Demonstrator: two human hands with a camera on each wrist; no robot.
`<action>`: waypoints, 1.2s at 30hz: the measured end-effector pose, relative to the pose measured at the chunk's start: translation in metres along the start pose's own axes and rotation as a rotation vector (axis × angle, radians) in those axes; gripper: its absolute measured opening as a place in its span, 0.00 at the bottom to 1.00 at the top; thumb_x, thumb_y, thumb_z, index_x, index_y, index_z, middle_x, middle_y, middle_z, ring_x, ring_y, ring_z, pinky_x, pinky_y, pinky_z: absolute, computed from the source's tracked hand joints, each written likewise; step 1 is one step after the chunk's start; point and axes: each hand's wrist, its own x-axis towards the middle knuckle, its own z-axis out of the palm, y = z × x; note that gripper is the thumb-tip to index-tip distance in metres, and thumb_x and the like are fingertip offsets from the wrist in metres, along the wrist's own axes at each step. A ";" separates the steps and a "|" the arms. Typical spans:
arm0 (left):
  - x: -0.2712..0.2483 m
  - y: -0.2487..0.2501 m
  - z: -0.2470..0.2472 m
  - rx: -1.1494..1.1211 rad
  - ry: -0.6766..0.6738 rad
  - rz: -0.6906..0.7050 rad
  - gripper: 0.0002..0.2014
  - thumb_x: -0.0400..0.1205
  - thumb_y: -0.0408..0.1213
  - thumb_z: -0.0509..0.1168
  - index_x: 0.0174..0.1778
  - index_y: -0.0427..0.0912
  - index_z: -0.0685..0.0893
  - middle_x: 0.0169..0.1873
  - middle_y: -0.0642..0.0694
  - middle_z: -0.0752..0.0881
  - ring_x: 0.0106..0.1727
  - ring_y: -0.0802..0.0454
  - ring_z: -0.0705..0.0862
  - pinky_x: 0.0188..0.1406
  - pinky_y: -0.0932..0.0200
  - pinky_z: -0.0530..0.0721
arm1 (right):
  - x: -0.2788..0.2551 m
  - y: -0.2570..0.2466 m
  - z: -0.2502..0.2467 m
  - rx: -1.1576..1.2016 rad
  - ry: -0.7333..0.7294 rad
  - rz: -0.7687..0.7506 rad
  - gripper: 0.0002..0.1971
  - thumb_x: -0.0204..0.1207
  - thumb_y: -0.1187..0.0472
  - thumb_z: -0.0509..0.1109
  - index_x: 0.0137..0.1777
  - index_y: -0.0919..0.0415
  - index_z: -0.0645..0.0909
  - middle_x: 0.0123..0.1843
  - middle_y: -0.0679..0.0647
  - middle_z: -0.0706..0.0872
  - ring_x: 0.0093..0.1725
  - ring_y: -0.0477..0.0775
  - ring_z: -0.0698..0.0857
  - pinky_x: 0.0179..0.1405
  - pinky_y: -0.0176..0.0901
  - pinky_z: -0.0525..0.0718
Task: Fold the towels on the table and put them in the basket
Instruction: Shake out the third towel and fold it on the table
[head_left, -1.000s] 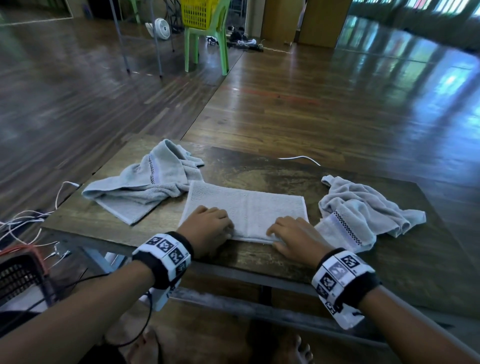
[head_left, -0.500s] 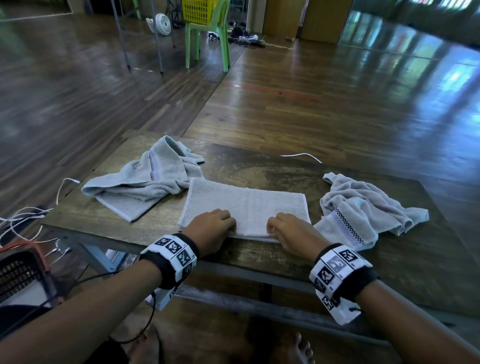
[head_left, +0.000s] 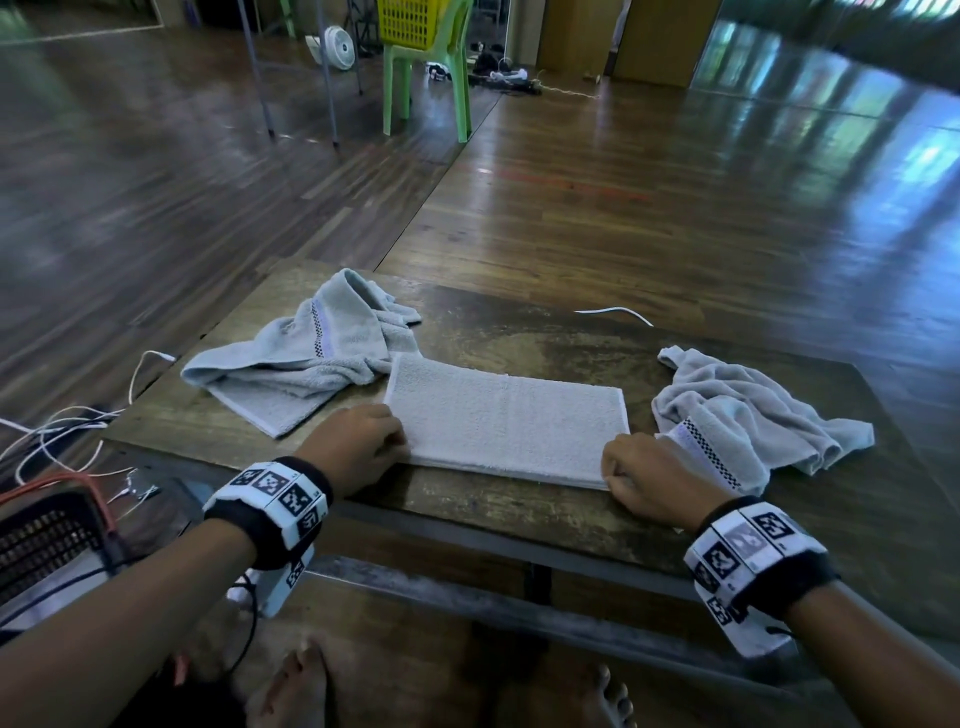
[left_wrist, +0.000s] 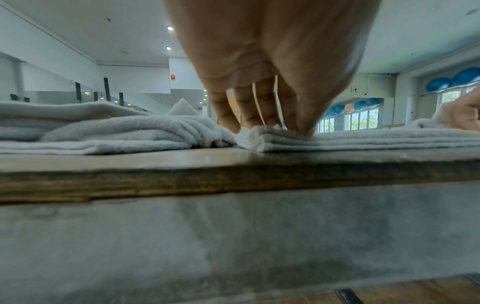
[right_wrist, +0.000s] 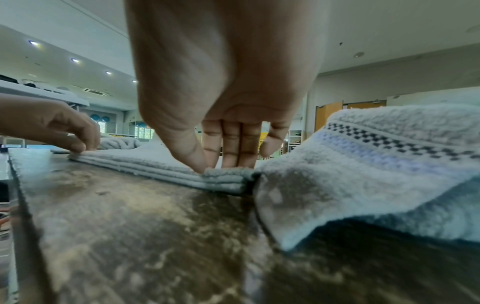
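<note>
A folded towel is lying flat in the middle of the wooden table, its long edge running along the near side. The left hand is pinching the near left corner, thumb and fingers closing on the stacked layers. The right hand is pinching the near right corner the same way, thumb and fingers pressing down on top of the stack. 2 more towels are sitting unfolded on the table: a crumpled towel on the left touching the folded one's far left corner, and a crumpled towel on the right bunched just beside the right hand. A yellow basket is resting on a green chair well across the room. A dark basket is sitting low at the person's left.
</note>
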 end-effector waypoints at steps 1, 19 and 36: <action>-0.003 0.000 0.000 -0.010 0.017 -0.010 0.11 0.78 0.47 0.66 0.46 0.43 0.86 0.45 0.47 0.85 0.47 0.47 0.81 0.46 0.57 0.77 | 0.000 -0.002 -0.001 -0.010 -0.011 -0.010 0.06 0.75 0.58 0.60 0.41 0.52 0.79 0.45 0.46 0.84 0.46 0.51 0.82 0.51 0.49 0.78; -0.019 0.010 -0.008 0.030 -0.108 -0.538 0.16 0.77 0.54 0.62 0.40 0.45 0.83 0.45 0.45 0.84 0.50 0.44 0.83 0.52 0.50 0.81 | 0.132 -0.112 -0.041 0.137 -0.064 -0.027 0.13 0.78 0.55 0.60 0.54 0.57 0.84 0.56 0.55 0.87 0.54 0.59 0.85 0.53 0.47 0.82; -0.014 0.006 -0.026 -0.471 -0.030 -0.641 0.13 0.73 0.45 0.67 0.29 0.43 0.71 0.26 0.47 0.76 0.34 0.46 0.77 0.32 0.57 0.71 | 0.182 -0.171 -0.038 0.277 0.093 -0.012 0.08 0.76 0.54 0.63 0.52 0.50 0.81 0.48 0.48 0.84 0.57 0.54 0.80 0.72 0.59 0.56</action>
